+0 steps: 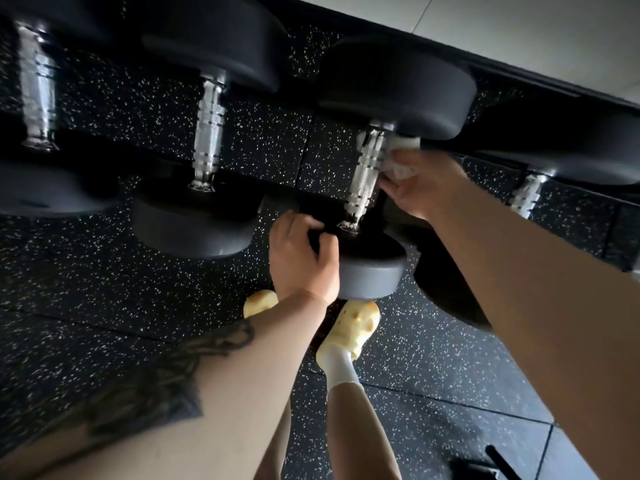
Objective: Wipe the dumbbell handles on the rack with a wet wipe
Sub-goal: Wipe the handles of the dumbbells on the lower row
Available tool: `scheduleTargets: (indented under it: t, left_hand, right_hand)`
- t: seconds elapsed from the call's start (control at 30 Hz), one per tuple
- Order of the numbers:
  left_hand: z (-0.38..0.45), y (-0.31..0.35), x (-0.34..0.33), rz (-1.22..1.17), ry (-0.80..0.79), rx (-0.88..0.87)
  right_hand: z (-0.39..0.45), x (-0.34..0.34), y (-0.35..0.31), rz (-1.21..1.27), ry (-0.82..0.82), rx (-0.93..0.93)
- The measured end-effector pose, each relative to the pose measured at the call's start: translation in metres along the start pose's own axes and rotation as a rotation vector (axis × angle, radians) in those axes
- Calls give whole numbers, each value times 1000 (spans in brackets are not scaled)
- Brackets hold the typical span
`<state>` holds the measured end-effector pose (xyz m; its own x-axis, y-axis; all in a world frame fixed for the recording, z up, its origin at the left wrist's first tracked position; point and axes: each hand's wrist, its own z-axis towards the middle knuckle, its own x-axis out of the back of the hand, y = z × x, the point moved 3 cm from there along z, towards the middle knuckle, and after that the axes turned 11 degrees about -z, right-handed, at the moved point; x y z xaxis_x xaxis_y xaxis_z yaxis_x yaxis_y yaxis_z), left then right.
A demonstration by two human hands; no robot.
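Observation:
Several black dumbbells with chrome knurled handles lie in a row on the rack. My right hand (420,183) holds a white wet wipe (401,157) pressed against the right side of the third dumbbell's handle (367,174), near its upper end. My left hand (301,256) grips the near black head (372,268) of that same dumbbell at its left edge. To the left are two more handles, one in the middle (209,133) and one at the far left (37,88). Another handle (526,195) shows at the right, partly hidden by my right forearm.
Black rubber floor (104,289) with white speckles lies below the rack. My feet in yellow clogs (360,320) stand just under the gripped dumbbell. A pale wall (519,32) runs along the top right. A dark object (485,465) sits at the bottom right.

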<state>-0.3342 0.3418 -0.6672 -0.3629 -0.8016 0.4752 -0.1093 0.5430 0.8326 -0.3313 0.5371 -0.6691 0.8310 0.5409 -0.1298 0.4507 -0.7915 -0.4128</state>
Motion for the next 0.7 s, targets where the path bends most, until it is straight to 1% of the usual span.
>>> scheduleTargets:
  t: [0.07,0.2,0.27,0.33,0.43,0.5,0.57,0.67,0.7]
  left_hand:
    - [0,0,0,0,7,-6]
    - [1,0,0,-5,12,-10]
    - [0,-1,0,1,12,-13]
    - [1,-1,0,3,4,-7]
    - [1,1,0,7,0,-5]
    - [0,3,1,15,-1,-12]
    - [0,3,1,15,5,-1]
    - [1,2,1,15,-1,-29]
    - [1,1,1,13,-4,-37]
  right_hand:
    - [-12,-12,0,75,18,25]
    - [-20,-14,21,-60,89,97]
    - [-23,-12,20,-123,108,109]
    - [-17,-17,11,-173,80,80]
    - [-4,-30,-3,-128,56,16]
    - [-3,-31,-5,-160,119,13]
    - [-10,-27,0,-114,141,44]
    - [-25,-11,18,-284,274,123]
    - [-27,-8,20,-317,296,156]
